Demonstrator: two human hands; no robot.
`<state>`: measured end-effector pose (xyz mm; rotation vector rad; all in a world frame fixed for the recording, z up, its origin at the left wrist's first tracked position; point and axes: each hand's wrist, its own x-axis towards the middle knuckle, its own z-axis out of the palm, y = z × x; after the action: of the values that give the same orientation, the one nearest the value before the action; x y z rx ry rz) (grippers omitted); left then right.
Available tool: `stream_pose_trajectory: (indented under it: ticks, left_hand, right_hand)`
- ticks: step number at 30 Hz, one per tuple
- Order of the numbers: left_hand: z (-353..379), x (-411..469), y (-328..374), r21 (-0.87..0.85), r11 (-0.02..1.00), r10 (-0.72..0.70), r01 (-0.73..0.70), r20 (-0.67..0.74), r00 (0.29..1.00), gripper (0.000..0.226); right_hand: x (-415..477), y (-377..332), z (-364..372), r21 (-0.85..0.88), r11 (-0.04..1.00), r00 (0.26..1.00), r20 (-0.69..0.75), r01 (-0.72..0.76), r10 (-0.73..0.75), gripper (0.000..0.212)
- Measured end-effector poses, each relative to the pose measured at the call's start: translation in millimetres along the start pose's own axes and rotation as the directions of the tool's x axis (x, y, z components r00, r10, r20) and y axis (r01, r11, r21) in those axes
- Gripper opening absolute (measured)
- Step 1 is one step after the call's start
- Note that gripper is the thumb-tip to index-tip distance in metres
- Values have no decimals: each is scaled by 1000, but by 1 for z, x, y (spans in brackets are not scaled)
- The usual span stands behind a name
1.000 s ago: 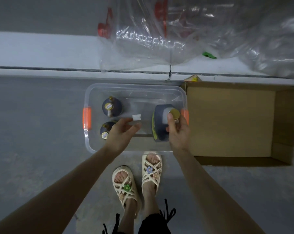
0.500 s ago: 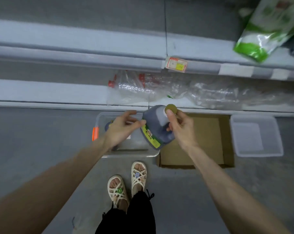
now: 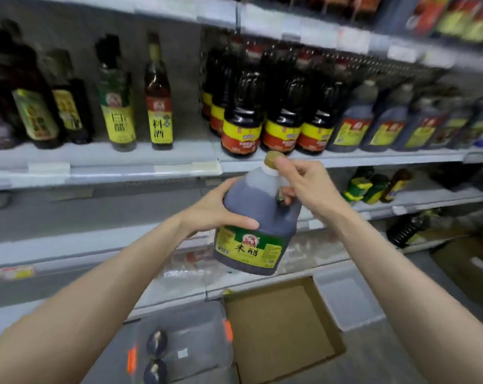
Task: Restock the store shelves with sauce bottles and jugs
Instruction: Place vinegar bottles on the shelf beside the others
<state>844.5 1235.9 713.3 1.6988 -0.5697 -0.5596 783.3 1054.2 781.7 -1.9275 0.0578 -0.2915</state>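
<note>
In front of the sauce shelf [image 3: 140, 159], the dark vinegar jug [image 3: 252, 203] is up in the air, tilted! Right hand [image 3: 311, 187] curls through its handle [image 3: 279, 201], thumb by the gold cap [image 3: 272, 157]; left hand [image 3: 215, 213] wraps the side, thumb above the green-yellow label [image 3: 248, 249].

free: I'm looking at bare shelf [image 3: 190, 153] lying between the tall bottle [image 3: 159, 106] and the dark bottles [image 3: 243, 112] | blocked: jugs [image 3: 354, 126] are filling the right end
</note>
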Motion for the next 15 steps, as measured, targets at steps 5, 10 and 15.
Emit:
stream_pose_trajectory:
  ticks: [5, 10, 15]
  left_hand:
    - [21, 1, 109, 66, 978, 200, -198, -35, 979, 82]
    - [66, 1, 195, 89, 943, 326, -322, -36, 945, 80]
    - [138, 4, 257, 81, 911, 407, -405, -16, 913, 70]
  right_hand:
    - [-14, -92, -67, -64, 981, 982, -46, 182, -185, 41]
    - [-45, -148, -143, -153, 951, 953, -104, 268, -285, 25]
    - [-80, -174, -226, -210, 916, 920, -123, 343, -373, 8]
